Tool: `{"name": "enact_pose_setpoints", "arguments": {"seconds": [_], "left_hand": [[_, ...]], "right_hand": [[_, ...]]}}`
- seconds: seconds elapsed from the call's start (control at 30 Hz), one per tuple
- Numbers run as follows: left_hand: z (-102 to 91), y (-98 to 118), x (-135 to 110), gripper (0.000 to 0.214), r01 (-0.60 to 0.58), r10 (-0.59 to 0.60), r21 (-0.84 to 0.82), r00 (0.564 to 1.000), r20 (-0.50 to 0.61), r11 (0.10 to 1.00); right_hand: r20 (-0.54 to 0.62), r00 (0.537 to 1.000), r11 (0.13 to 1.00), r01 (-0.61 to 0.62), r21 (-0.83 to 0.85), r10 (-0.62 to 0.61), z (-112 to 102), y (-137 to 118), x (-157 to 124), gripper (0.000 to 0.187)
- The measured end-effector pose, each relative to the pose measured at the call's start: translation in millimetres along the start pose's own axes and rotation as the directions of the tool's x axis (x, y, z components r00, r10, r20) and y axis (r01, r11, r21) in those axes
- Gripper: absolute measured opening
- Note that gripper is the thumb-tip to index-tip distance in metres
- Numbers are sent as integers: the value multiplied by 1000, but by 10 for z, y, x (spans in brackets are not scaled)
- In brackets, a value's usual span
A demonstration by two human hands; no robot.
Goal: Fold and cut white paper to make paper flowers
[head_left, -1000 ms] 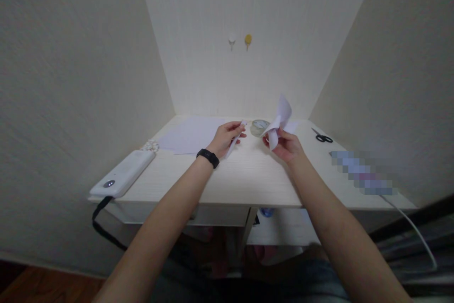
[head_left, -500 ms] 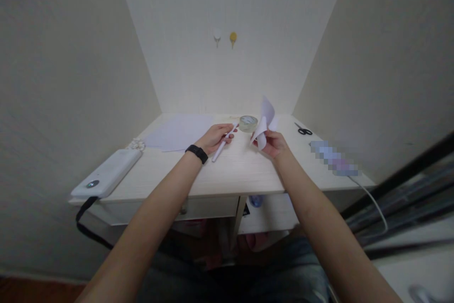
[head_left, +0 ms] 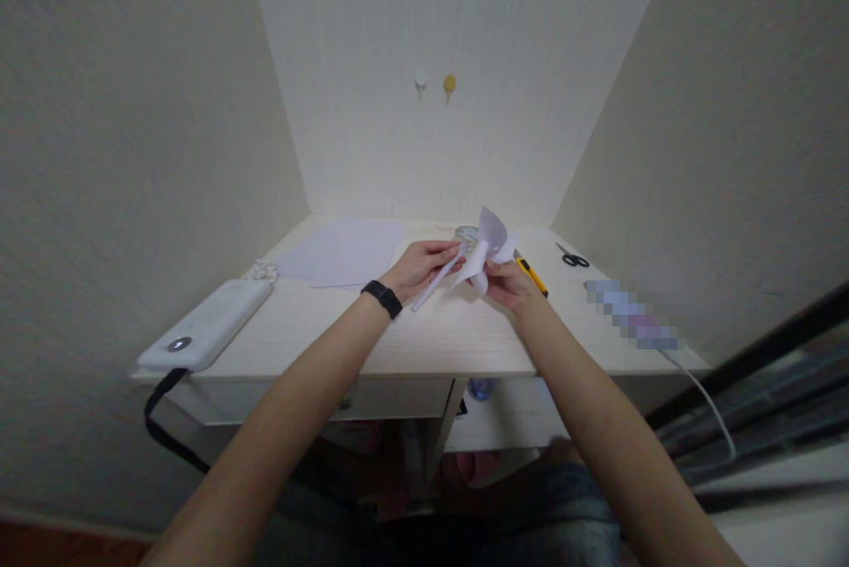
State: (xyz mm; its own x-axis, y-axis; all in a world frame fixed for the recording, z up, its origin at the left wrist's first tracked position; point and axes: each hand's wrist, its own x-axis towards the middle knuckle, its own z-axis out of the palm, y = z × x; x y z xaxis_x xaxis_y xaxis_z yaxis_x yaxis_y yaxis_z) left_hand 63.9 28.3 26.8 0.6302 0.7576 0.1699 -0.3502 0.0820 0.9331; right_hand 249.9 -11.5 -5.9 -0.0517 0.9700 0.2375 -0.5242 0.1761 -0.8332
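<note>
My left hand point(head_left: 428, 266) is closed round a thin rolled paper stick point(head_left: 434, 286), which slants from lower left to upper right. In my right hand point(head_left: 510, 281) I pinch a white paper pinwheel point(head_left: 478, 262) with curled blades. The upper end of the stick is beside the pinwheel's blades; whether they touch I cannot tell. Behind the pinwheel a roll of clear tape point(head_left: 466, 233) is partly hidden. A yellow utility knife point(head_left: 531, 277) lies just beyond my right hand.
White paper sheets point(head_left: 351, 253) lie at the back left of the desk point(head_left: 318, 328). A white device point(head_left: 205, 324) with a black strap sits at the left edge. Black-handled scissors point(head_left: 574, 259) and a blurred-out object point(head_left: 633, 315) with a white cable are on the right.
My hands have come closer together, bringing the paper stick up to the pinwheel. The yellow knife now shows beside my right hand, and the pinwheel covers more of the tape. The view has shifted slightly.
</note>
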Motion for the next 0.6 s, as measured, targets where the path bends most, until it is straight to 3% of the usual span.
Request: {"name": "enact_pose_setpoints", "arguments": {"seconds": [0.3,0.47,0.6], "left_hand": [[91,21,-46,14,-17,17,-22,1000,5,1000],[91,18,-61,17,-38,42,-39,996,79,998],[82,4,-58,22,-46,47,-22,996,79,999]], "right_hand": [[16,999,996,29,-86,-27,61,-32,-62,42],[7,999,995,48,-91,-48,36,-15,-44,43],[-10,999,992,38,-121,-40,5,-6,-32,42]]}}
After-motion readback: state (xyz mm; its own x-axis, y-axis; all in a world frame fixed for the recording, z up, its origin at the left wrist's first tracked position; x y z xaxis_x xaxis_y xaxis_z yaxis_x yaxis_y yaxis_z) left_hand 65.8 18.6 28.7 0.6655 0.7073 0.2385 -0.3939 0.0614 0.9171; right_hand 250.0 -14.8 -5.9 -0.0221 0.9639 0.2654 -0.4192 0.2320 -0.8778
